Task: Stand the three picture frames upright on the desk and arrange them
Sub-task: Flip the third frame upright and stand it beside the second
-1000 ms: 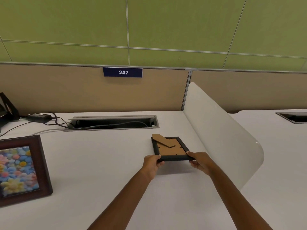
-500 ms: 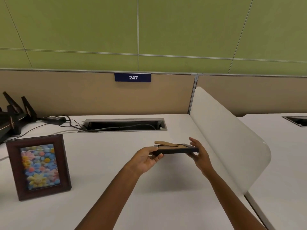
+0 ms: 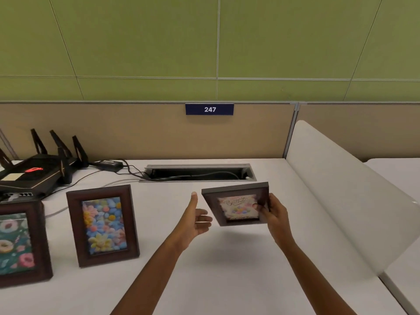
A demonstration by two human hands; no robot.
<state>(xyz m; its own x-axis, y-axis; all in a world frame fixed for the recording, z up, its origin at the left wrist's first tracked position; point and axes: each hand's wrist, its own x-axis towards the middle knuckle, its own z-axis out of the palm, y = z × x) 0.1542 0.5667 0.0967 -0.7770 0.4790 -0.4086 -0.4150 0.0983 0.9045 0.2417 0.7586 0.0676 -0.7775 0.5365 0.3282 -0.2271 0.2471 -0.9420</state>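
Note:
A small dark picture frame [image 3: 236, 202] with a pastel picture hangs in the air above the white desk [image 3: 227, 269], tilted, picture side toward me. My right hand [image 3: 273, 214] grips its right edge. Just left of the frame my left hand [image 3: 196, 220] is off it, fingers apart and thumb up. Two larger brown frames stand upright on the desk's left: one with blue and yellow flowers [image 3: 103, 225], one with donuts [image 3: 21, 243] cut off by the image edge.
A black router with antennas [image 3: 38, 170] and its cables lie at the back left. A cable slot [image 3: 198, 172] is sunk into the desk behind the held frame. A white curved divider [image 3: 345, 189] rises on the right.
The small frame has been lifted and flipped from back-up to picture side facing me. My left hand has let go of it. The view has swung left, bringing in the donut frame.

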